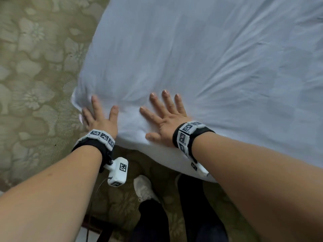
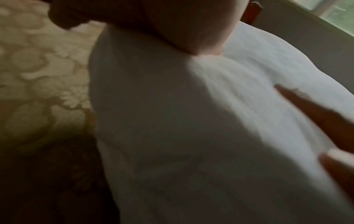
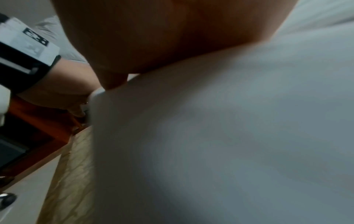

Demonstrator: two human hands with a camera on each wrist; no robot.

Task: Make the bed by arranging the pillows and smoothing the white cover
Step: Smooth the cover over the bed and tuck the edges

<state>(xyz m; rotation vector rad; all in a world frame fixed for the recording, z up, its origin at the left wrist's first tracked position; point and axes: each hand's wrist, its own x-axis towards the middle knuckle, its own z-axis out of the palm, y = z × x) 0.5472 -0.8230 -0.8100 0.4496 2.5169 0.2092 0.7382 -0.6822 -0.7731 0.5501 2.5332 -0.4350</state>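
Both hands lie flat with fingers spread on the white cover (image 1: 201, 58), near its corner on the bed. The left hand (image 1: 99, 117) and right hand (image 1: 164, 116) press down to push wrinkles out. Neither grip holds anything.

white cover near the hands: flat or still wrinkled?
Still wrinkled. The white cover lies spread, but creases fan out around the left hand and right hand, both pressed flat on it near the corner.
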